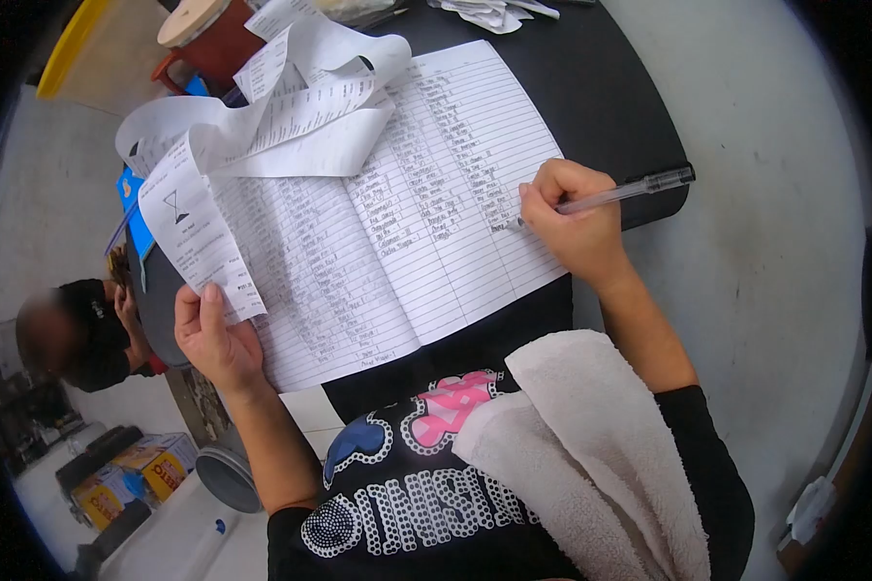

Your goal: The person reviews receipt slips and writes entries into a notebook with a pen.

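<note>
An open lined notebook [475, 281] with handwritten columns lies at the edge of the black table. My right hand [576, 218] grips a clear pen [639, 188], its tip at the last written line on the right page. My left hand [218, 339] pinches the lower end of a long printed receipt [199, 228] between thumb and fingers, over the left page. The rest of the receipt strip curls in loops across the top of the notebook, covering part of the writing.
A reddish-brown mug [213, 44] with a lid and a yellow-rimmed container [97, 73] stand beyond the receipt. Crumpled papers [494, 12] lie at the table's far side. Another person [92, 334] is at the left, near a grey bucket [231, 477] and boxes [136, 474].
</note>
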{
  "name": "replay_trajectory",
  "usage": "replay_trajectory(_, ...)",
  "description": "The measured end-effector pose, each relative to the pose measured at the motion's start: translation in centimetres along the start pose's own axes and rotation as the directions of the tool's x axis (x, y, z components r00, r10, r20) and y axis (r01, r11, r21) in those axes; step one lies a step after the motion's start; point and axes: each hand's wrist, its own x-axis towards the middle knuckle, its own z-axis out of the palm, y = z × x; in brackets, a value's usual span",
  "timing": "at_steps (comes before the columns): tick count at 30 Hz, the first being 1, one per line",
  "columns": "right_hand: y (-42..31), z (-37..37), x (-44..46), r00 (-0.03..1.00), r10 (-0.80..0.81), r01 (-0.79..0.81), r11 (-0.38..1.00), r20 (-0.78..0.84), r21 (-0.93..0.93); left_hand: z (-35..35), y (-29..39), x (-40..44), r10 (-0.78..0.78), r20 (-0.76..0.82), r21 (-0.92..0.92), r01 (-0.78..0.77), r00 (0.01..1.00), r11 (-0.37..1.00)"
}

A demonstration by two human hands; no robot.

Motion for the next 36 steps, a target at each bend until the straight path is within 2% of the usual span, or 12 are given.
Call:
replay_trajectory(21,-0.06,-0.52,0.2,0.997,0.062,-0.061,0.998,-0.036,0.014,-0.2,-0.1,0.04,-0.021,0.008,-0.018,0.021,1.0,1.0)
replay_trajectory(24,0.51,-0.77,0.0,0.998,0.057,-0.057,0.998,0.001,0.025,-0.34,0.21,0.02,-0.051,0.041,-0.027,0.052,0.998,0.998)
replay_trajectory(27,0.3,-0.57,0.14,0.998,0.056,-0.055,0.998,-0.042,0.028,-0.13,0.41,-0.08,-0.06,0.04,-0.015,0.06,0.997,0.998)
replay_trajectory(36,0.47,-0.93,-0.09,0.999,0.027,-0.026,0.999,-0.041,0.034,-0.62,0.38,-0.04,-0.073,0.042,-0.014,0.073,0.996,0.997)
